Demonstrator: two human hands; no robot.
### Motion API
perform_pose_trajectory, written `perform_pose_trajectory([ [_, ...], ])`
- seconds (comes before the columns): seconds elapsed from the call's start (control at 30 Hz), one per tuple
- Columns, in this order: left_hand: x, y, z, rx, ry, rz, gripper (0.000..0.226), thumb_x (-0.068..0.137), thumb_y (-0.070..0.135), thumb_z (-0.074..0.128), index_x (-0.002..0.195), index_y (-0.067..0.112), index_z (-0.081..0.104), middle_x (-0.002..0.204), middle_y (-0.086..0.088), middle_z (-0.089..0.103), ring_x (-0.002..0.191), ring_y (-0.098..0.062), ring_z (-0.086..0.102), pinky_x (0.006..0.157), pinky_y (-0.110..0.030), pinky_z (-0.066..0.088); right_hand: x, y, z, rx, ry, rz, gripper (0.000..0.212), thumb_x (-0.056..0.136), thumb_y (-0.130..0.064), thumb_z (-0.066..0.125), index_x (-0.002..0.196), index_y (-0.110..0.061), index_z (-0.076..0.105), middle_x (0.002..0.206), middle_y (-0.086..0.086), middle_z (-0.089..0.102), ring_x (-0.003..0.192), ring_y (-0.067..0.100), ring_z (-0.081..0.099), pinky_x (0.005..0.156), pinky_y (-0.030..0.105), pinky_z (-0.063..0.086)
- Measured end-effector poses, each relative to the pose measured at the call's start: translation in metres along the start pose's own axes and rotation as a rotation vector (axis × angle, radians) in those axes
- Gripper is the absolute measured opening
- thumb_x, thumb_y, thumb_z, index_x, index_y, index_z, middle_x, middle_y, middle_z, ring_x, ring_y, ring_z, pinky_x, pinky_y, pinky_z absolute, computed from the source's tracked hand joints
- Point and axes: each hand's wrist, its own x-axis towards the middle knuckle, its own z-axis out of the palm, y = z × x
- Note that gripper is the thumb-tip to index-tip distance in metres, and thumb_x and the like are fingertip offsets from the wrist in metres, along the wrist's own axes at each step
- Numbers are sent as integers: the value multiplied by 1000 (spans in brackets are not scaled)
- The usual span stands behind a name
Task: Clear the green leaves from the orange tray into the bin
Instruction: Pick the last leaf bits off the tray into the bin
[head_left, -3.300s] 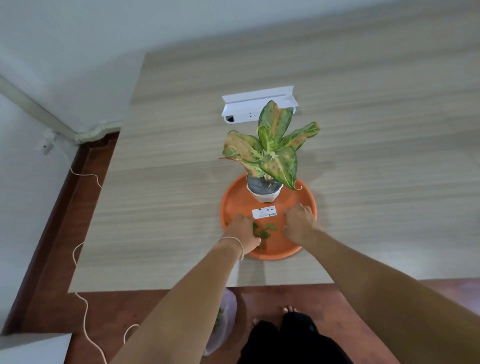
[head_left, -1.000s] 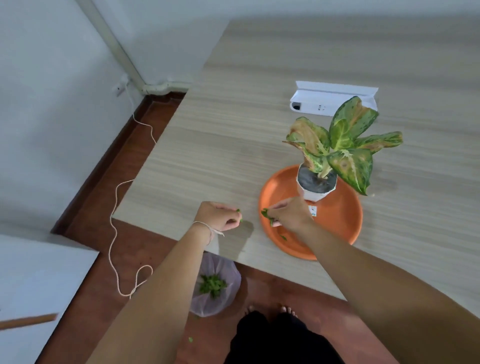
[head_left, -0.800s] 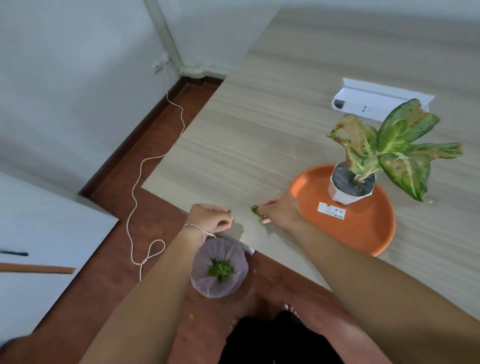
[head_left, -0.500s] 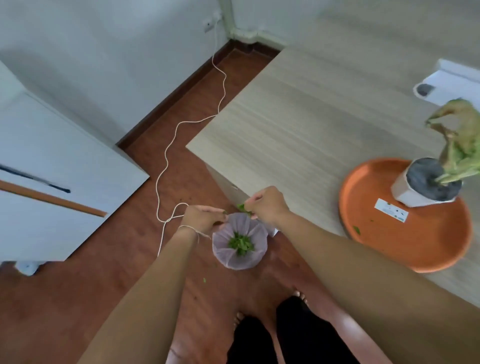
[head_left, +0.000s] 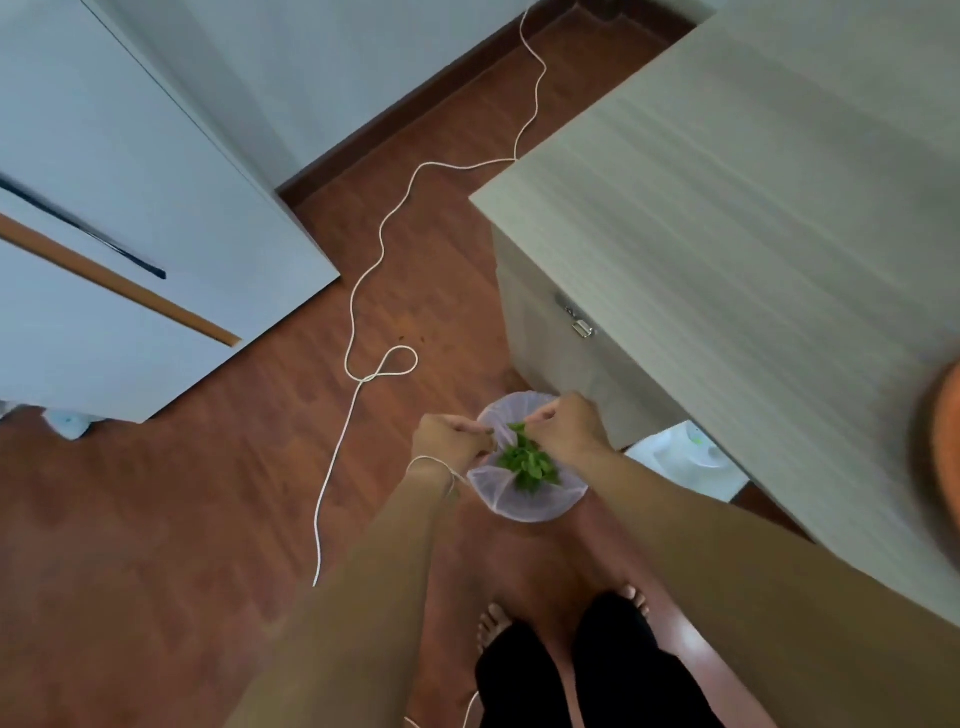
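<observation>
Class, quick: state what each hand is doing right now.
Left hand: pinched shut over the bin; contents cannot be told.
Right hand: shut on green leaves above the bin.

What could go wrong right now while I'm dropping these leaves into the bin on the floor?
Both hands hover over the bin, the right hand pinching leaves near its far rim rather than the centre, so bits may fall onto the wooden floor. The left hand looks closed on something too small to make out, and scraps could stick to its fingers. The white cord trails close beside your bare feet, a possible trip hazard when you step back.
</observation>
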Motion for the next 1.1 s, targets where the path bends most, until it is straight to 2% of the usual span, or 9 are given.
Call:
perform_pose_trajectory([
  [0.2,43,-26,38,85,-11,-27,7,53,24,78,60,25,76,77,-8,77,81,-29,75,78,-46,61,37,46,23,-31,35,27,14,76,-15,73,63,-11,74,69,2,73,75,17,70,69,26,52],
  [0.27,38,-21,50,146,-5,6,9,64,23,78,72,27,78,91,-3,78,91,-26,73,86,-41,59,47,63,28,-31,56,33,24,78,-14,70,54,-14,67,60,-1,66,73,14,68,64,26,49],
  [0.4,46,-25,73,191,18,14,21,77,16,70,97,19,79,108,-4,75,104,-23,68,95,-29,52,57,85,36,-43,69,26,17,82,-14,64,74,-7,76,73,10,73,79,20,70,67,25,49],
  [0.57,49,-25,81,195,20,55,23,82,9,61,95,15,79,95,-5,77,87,-21,72,80,-21,53,61,97,38,-92,20,10,25,88,-17,60,106,-11,76,107,13,75,102,29,69,90,33,54],
  [0.7,55,-26,78,147,34,-1,19,76,9,66,77,23,79,75,-5,77,71,-20,73,76,-31,61,63,99,36,-96,-14,29,22,87,-17,60,98,-10,78,102,14,76,100,30,69,85,34,54],
  [0.83,54,-25,80,90,22,-28,22,81,1,66,71,19,75,58,-3,68,39,-3,60,45,-13,51,65,99,39,-51,-55,40,21,87,-19,63,102,-14,77,103,7,76,101,22,69,87,27,52],
  [0.93,56,-27,84,71,-16,-33,19,85,4,65,76,17,76,64,-8,70,51,-14,67,53,-20,57,68,106,43,-47,-85,45,16,87,-19,63,73,-20,70,69,-7,66,82,15,61,68,20,43],
  [1.03,58,-29,87,6,-57,-57,16,89,4,62,91,10,76,77,-19,72,68,-34,70,66,-37,63,71,118,49,-29,-104,32,22,85,-23,66,101,-11,76,96,-1,77,97,13,69,83,20,48],
  [1.1,58,-31,88,-5,-59,-54,16,91,2,60,93,8,75,70,-11,68,61,-25,65,53,-25,59,71,123,50,-36,-107,11,29,84,-25,66,110,-14,74,108,2,76,103,15,69,92,27,53],
])
